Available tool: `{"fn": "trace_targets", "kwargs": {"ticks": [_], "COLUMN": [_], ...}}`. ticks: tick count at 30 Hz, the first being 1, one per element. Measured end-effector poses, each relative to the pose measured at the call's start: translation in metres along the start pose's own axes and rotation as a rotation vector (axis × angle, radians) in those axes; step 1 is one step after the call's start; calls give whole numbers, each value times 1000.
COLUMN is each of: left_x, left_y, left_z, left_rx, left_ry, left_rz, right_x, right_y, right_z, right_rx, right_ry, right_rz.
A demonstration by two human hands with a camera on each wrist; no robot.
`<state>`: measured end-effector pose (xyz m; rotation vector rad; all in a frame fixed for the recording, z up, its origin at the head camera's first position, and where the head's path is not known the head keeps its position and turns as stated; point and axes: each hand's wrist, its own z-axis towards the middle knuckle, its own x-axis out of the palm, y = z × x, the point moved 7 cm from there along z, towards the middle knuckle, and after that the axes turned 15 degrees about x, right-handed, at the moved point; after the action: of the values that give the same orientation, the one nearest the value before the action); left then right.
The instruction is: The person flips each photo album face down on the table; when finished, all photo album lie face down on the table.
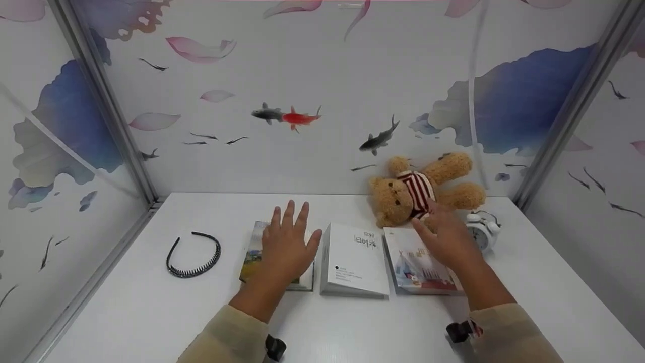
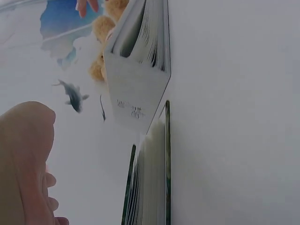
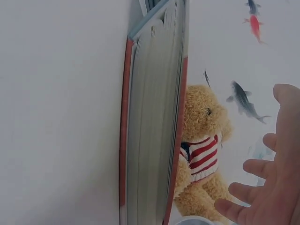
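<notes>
My left hand (image 1: 287,249) hovers with spread fingers over a book with a landscape cover (image 1: 250,257), hiding much of it. In the left wrist view, a gap separates that hand (image 2: 28,154) from the book's page edges (image 2: 154,178). Between the hands lies a white-covered book (image 1: 355,262), its front cover slightly raised. My right hand (image 1: 446,237) is held, fingers extended, above a thick book with a pale illustrated cover (image 1: 410,267). The right wrist view shows this hand (image 3: 272,187) apart from the book's red-edged covers (image 3: 152,122). Neither hand holds anything.
A teddy bear (image 1: 393,199) in a striped top lies at the back right against the wall. Beside the right hand stands a white alarm clock (image 1: 484,234). A black toothed headband (image 1: 194,269) lies on the left. Printed panels (image 1: 302,161) enclose the white table (image 1: 121,312).
</notes>
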<state>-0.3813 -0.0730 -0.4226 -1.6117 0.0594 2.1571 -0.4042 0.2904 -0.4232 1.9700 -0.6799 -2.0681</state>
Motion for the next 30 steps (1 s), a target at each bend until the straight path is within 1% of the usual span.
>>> {"fn": "trace_targets", "kwargs": {"ticks": [4, 8, 12, 15, 18, 20, 25, 30], "left_x": [4, 4, 6, 12, 22, 29, 49, 64], "left_y": [-20, -41, -64, -81, -95, -104, -124, -138], "left_z": [-3, -3, -3, -2, 1, 4, 9, 14], "left_rx": [26, 85, 142, 153, 134, 109, 41, -34], "left_ry": [10, 2, -1, 12, 26, 35, 62, 65], "left_rz": [-97, -198, -339, -459, -564, -635, -786, -882], "right_x": [-2, -7, -14, -17, -18, -17, -11, -5], "right_y": [-12, -22, -28, -34, -42, -49, -67, -72], "right_z": [-1, -4, -7, -7, -6, -4, 0, 3], "right_rx": [40, 90, 104, 102, 99, 102, 118, 123], "right_ry": [44, 47, 36, 37, 38, 46, 102, 162], "right_rz": [71, 128, 161, 180, 184, 193, 225, 283]}}
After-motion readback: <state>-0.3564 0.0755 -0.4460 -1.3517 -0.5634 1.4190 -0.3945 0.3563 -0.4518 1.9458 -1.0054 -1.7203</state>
